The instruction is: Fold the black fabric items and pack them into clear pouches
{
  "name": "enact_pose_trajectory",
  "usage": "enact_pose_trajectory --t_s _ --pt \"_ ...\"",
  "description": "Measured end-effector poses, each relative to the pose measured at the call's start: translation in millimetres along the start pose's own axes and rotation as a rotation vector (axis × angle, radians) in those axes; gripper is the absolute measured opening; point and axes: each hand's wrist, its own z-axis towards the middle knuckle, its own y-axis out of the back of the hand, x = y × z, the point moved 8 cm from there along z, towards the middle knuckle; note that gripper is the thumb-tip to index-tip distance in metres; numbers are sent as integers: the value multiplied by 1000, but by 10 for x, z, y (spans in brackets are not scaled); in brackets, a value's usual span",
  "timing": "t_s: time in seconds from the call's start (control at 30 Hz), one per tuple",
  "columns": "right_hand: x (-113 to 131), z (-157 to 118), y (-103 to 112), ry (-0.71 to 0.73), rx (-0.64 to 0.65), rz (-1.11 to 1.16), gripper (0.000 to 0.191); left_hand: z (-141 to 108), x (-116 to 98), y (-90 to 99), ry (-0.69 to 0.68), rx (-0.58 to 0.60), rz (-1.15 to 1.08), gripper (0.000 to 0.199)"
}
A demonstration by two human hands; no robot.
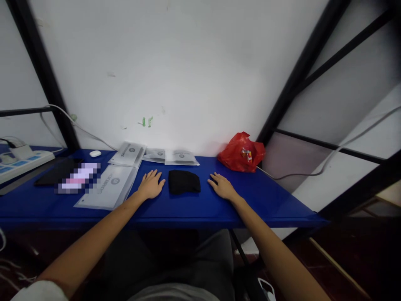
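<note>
A folded black cloth point(184, 182) lies flat on the blue table point(194, 211), midway between my hands. My left hand point(151, 185) rests palm down to the left of the cloth, fingers spread, holding nothing. On the other side, my right hand point(222, 185) also lies flat with its fingers apart, a small gap away from the cloth. Just left of my left hand is a large frosted plastic bag point(108, 186) with printed lettering. What kind of cloth item it is, I cannot tell.
Smaller frosted bags point(181, 157) lie along the wall, with another packet point(128, 154) further left. A red plastic bag point(241, 152) stands at the back right. At the left are a white earphone case point(95, 154), a black tablet-like slab point(52, 173) and a power strip point(28, 165).
</note>
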Motion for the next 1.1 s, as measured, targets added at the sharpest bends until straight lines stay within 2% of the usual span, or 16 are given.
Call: enact_pose_trajectory --t_s 0.33,0.73,1.1 --pt "19 -9 -12 -36 29 7 55 -22 7 72 -16 -61 5 50" --pt "29 -43 82 -37 -47 89 46 -36 -5 117 -37 -98 -7 48" --pt "24 -40 100 -39 -63 90 44 -31 -13 109 -39 -141 32 45"
